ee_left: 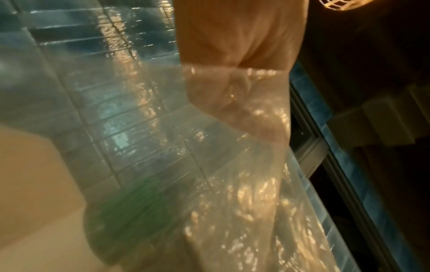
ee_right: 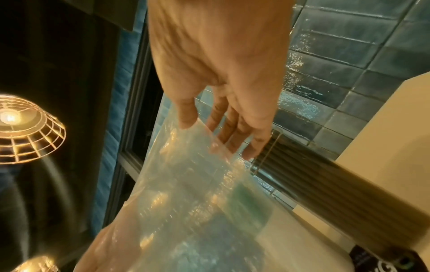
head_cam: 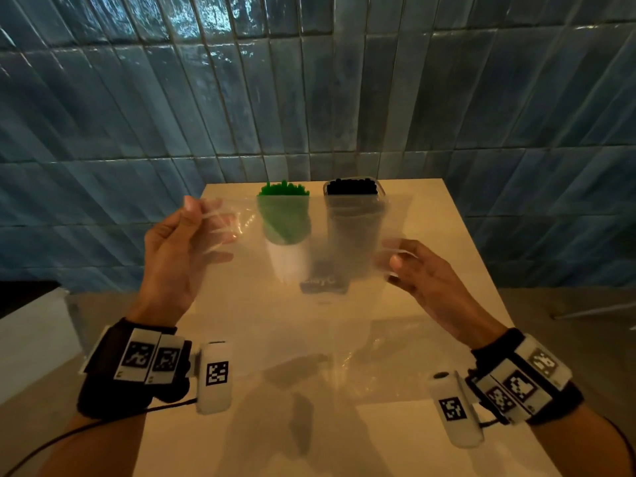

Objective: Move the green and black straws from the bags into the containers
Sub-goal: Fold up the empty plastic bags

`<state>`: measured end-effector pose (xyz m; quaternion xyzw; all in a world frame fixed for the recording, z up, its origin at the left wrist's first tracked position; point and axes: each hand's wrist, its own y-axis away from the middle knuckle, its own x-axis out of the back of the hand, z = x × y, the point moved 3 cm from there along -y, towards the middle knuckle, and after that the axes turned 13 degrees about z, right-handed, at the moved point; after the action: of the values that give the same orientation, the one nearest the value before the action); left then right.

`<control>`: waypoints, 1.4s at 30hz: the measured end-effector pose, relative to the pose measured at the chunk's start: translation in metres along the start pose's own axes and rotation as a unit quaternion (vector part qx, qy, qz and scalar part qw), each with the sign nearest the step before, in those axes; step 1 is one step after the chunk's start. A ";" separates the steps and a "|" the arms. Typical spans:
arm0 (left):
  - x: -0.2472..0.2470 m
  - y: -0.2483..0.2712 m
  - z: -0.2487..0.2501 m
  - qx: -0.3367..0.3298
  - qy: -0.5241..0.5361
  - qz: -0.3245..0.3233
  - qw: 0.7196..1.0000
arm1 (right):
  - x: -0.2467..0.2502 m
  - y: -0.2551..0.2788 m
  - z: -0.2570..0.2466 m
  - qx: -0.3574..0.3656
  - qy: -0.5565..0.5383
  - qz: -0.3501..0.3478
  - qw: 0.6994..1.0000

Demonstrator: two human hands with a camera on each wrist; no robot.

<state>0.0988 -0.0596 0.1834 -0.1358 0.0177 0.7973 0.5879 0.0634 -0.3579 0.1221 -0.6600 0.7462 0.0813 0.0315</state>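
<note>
1. Head view: my left hand [head_cam: 179, 249] and right hand [head_cam: 423, 273] each pinch an edge of a clear bag [head_cam: 309, 235] above the table [head_cam: 430, 235]. Through it I make out green straws [head_cam: 284, 191] and black straws [head_cam: 354, 187] standing in their containers [head_cam: 354, 232].
2. Left wrist: blurred; fingers [ee_left: 244, 101] pinch the film, a green smear behind.
3. Right wrist: thumb and fingers [ee_right: 235, 128] grip the bag's edge.

Stretched bag [head_cam: 303, 242] before both containers [head_cam: 354, 215]
</note>
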 end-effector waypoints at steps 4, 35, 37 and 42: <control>0.001 -0.008 -0.004 0.020 0.045 0.036 0.998 | -0.007 0.002 0.012 0.002 0.161 -0.021 0.987; -0.009 0.030 -0.029 -0.060 -0.063 -0.045 0.995 | 0.017 -0.006 -0.044 0.196 0.086 0.083 0.973; -0.014 0.032 -0.029 -0.037 -0.075 -0.093 0.992 | 0.015 -0.007 -0.045 0.185 0.054 0.092 0.977; -0.018 0.042 -0.042 0.024 -0.124 -0.160 0.979 | 0.014 -0.015 -0.029 0.077 0.062 0.030 0.995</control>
<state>0.0723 -0.0976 0.1419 -0.0230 -0.0579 0.7032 0.7083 0.0780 -0.3781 0.1472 -0.6363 0.7705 -0.0162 0.0334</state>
